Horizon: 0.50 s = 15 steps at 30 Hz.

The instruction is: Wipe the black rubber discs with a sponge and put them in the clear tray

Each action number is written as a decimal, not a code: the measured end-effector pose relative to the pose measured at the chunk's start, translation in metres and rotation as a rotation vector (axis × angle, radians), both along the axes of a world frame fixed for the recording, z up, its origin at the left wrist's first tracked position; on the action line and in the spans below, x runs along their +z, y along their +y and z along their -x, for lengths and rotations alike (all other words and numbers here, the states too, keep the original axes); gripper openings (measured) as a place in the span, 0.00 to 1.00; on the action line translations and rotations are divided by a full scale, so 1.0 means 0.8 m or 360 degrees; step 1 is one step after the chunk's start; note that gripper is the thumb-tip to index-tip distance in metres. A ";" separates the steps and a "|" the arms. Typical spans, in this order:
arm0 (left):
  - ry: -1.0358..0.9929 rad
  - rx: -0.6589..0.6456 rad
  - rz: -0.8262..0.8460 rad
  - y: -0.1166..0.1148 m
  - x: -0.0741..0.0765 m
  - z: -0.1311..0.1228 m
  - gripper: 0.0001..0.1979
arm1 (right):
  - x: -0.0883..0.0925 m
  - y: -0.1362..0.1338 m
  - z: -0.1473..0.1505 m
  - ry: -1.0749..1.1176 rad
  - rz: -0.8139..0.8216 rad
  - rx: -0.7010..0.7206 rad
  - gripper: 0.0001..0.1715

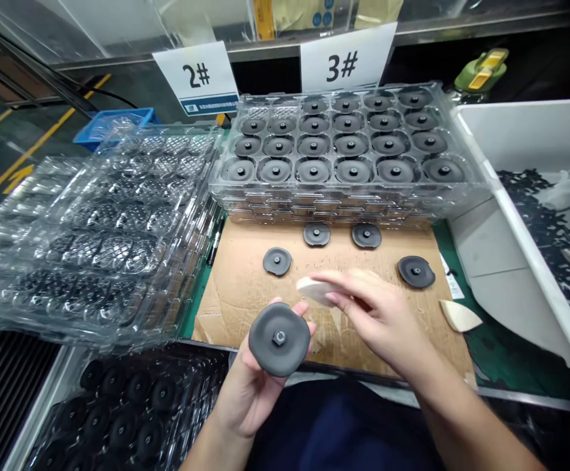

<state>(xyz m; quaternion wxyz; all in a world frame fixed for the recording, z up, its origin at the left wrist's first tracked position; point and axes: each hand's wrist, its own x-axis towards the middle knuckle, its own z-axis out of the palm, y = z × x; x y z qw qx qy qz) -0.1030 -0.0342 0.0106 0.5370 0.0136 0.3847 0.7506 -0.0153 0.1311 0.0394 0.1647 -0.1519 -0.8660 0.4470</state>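
My left hand grips a dark grey rounded-square disc with a small hub at its centre, the hub side facing up. Just above and to its right, my right hand pinches a flat, off-white pad, slightly blurred and apart from the disc. On the cardboard sheet beyond my hands lie loose discs of the same kind: one at the left, two near the tray stack, and one at the right. A pale wedge-shaped piece rests at the cardboard's right edge.
A stack of clear plastic trays holds rows of discs at the back. More clear trays are piled at the left, and a tray of discs sits lower left. A white bin of small black parts stands at right.
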 end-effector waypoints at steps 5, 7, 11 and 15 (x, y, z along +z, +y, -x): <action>-0.0298 0.0103 -0.0193 -0.002 -0.001 0.005 0.25 | -0.082 -0.025 -0.028 -0.0270 0.0011 -0.0063 0.16; -0.0303 0.0098 -0.0182 -0.002 0.000 0.006 0.25 | -0.095 -0.031 -0.032 -0.0309 -0.0033 -0.0019 0.15; -0.0270 0.0060 -0.0138 0.003 0.000 0.002 0.26 | -0.051 -0.024 -0.025 -0.0231 -0.0009 -0.0209 0.17; -0.0231 0.0057 -0.0063 0.010 0.002 -0.001 0.23 | 0.022 -0.035 -0.010 0.0320 -0.0158 -0.0183 0.21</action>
